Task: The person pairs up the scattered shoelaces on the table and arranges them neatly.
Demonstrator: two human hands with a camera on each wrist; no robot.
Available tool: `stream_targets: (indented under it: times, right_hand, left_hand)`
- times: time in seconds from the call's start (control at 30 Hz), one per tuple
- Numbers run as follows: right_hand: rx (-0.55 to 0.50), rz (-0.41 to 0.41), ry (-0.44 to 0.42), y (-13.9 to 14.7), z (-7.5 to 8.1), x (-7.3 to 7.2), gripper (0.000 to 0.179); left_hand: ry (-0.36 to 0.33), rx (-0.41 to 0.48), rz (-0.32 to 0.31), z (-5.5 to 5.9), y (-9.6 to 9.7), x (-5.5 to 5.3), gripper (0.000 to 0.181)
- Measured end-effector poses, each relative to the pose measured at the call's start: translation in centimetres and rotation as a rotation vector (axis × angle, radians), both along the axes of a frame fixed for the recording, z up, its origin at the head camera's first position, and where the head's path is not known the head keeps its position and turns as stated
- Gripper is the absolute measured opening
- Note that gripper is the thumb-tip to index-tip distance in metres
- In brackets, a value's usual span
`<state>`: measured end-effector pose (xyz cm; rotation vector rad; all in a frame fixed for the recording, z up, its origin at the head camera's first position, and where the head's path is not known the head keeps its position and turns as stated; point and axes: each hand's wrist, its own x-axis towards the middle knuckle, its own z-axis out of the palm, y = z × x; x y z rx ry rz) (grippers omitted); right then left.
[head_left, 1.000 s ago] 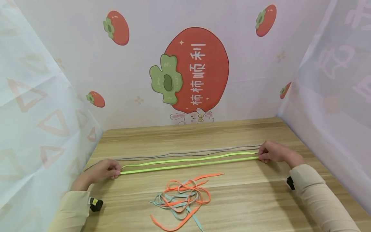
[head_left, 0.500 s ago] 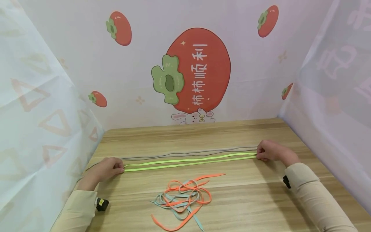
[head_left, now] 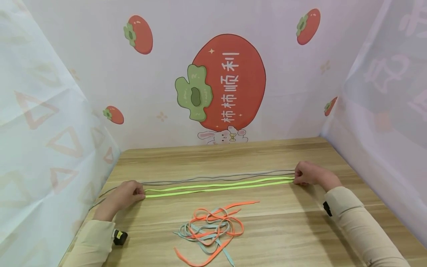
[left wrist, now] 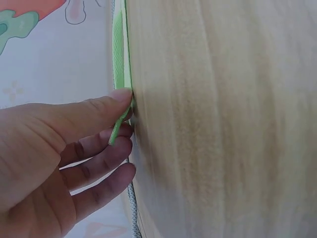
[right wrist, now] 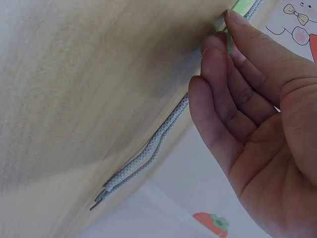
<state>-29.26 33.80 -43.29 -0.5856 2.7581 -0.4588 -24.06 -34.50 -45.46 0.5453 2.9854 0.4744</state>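
Two bright green strands of shoelace (head_left: 200, 191) run side by side across the table between the hands. My left hand (head_left: 125, 194) pinches their left end between thumb and index finger; in the left wrist view a green lace tip (left wrist: 116, 130) pokes out below the thumb, the other fingers loosely bent. At the far end, my right hand (head_left: 311, 173) pinches the green lace too, with a thin green tip (right wrist: 229, 42) hanging by its fingers. Just behind the green strands lies a grey shoelace (right wrist: 148, 153), also doubled, its ends past the right hand.
In front of the green strands lies a loose tangle of an orange shoelace (head_left: 243, 203) and a pale blue shoelace (head_left: 228, 256) on the wooden table (head_left: 273, 230). Patterned white sheets (head_left: 160, 74) stand behind and at both sides.
My left hand has shifted a little right and my right hand slightly left, both still pinching. The two green strands now lie closer together. The orange and blue tangle is unchanged.
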Motion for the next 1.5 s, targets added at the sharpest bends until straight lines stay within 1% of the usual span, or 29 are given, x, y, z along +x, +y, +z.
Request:
stream_targets:
  times: [0.13, 0.3, 0.43, 0.53, 0.6, 0.67, 0.77, 0.93, 1.03, 1.17, 1.27, 1.4, 1.43, 1.5]
  right_hand:
    - [0.012, 0.003, 0.022, 0.2, 0.0, -0.1, 0.025]
    - [0.022, -0.001, 0.025, 0.2, 0.3, 0.1, 0.022]
    - [0.048, -0.006, 0.038, 0.1, 1.0, 0.4, 0.02]
    - [0.067, -0.014, 0.048, 0.0, 1.7, 0.5, 0.018]
    - [0.08, -0.028, 0.043, -0.2, 2.3, 0.7, 0.018]
    - [0.091, -0.035, 0.032, -0.4, 2.8, 0.8, 0.017]
    - [0.101, -0.016, 0.038, -1.0, 3.4, 0.8, 0.017]
    - [0.092, 0.05, 0.068, -2.6, 4.2, 0.9, 0.014]
    - [0.079, 0.085, 0.074, -4.0, 4.6, 1.1, 0.012]
    - [0.049, 0.162, 0.11, -5.7, 5.0, 1.4, 0.012]
    - [0.013, 0.212, 0.122, -7.1, 5.2, 1.7, 0.012]
    - [-0.021, 0.256, 0.121, -8.8, 5.3, 1.9, 0.009]
    - [-0.022, 0.265, 0.123, -9.1, 5.3, 1.9, 0.009]
    - [-0.024, 0.286, 0.128, -9.9, 5.3, 2.0, 0.008]
  left_hand:
    - [0.004, -0.002, -0.004, 0.2, 0.2, 0.1, 0.016]
    - [0.026, -0.013, -0.007, 1.1, 0.4, 0.6, 0.014]
    - [0.053, -0.034, 0.0, 1.9, 0.2, 1.1, 0.009]
    - [0.049, -0.036, 0.003, 2.4, 0.2, 1.2, 0.012]
    - [0.043, -0.033, -0.008, 2.8, 0.3, 1.3, 0.016]
    - [0.038, -0.036, -0.021, 3.2, 0.7, 1.4, 0.015]
    - [0.06, -0.051, -0.061, 3.8, 1.6, 1.6, 0.015]
    - [0.111, -0.075, -0.13, 4.6, 3.6, 2.0, 0.014]
    - [0.102, -0.072, -0.16, 4.9, 5.0, 2.1, 0.013]
    - [0.06, -0.059, -0.196, 5.3, 6.9, 2.0, 0.014]
    - [0.048, -0.055, -0.234, 5.5, 8.3, 2.0, 0.015]
    - [0.041, -0.035, -0.309, 5.7, 10.0, 1.9, 0.008]
    - [0.041, -0.03, -0.332, 5.8, 10.5, 1.9, 0.009]
    - [0.03, -0.012, -0.377, 5.9, 11.4, 1.8, 0.015]
